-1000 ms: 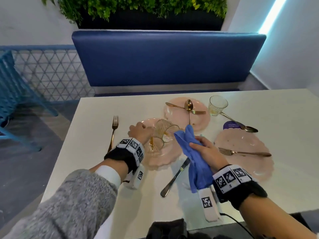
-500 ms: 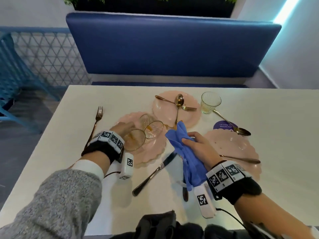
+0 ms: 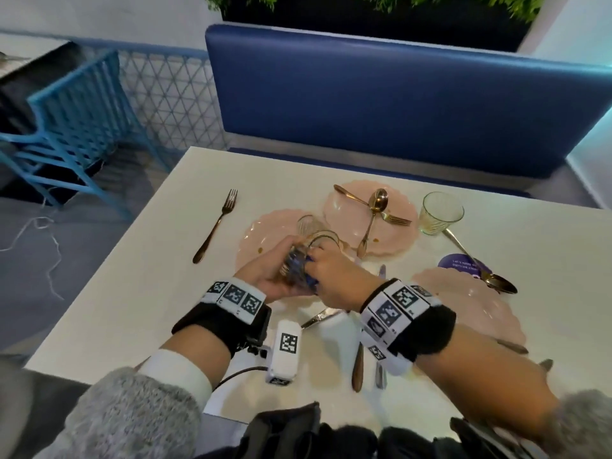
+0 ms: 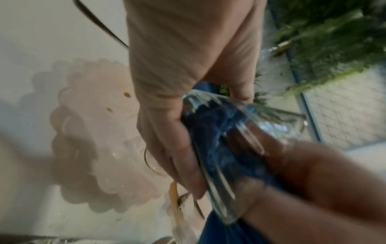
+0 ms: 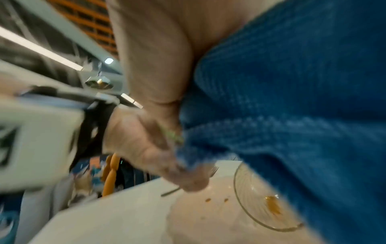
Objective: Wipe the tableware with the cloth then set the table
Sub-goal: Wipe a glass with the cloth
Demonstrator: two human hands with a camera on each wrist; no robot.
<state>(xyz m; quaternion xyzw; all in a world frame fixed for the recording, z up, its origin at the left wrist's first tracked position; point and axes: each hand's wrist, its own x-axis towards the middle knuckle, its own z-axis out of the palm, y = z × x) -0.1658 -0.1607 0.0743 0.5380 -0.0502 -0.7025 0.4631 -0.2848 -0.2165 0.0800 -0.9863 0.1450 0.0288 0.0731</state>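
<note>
My left hand (image 3: 271, 276) grips a clear ribbed glass (image 3: 293, 265) tilted on its side above the near edge of a pink scalloped plate (image 3: 261, 233). My right hand (image 3: 334, 276) grips the blue cloth (image 3: 306, 276) and has it stuffed into the glass. In the left wrist view the cloth (image 4: 208, 140) shows through the glass wall (image 4: 246, 142), with the right hand's fingers (image 4: 313, 173) at its mouth. The cloth (image 5: 292, 115) fills the right wrist view. A second glass (image 5: 267, 198) with orange residue lies on its side on the plate (image 5: 208, 222).
Two more pink plates (image 3: 397, 236) (image 3: 477, 309) hold gold cutlery. A third glass (image 3: 440, 213) stands at the back right beside a purple coaster (image 3: 460, 263). A fork (image 3: 217, 226) lies at the left, a knife (image 3: 319, 318) near me. Blue bench (image 3: 381, 101) behind.
My left hand has lifted one glass off the plate and drawn it toward me. My right hand has moved left and pushed the blue cloth into that glass.
</note>
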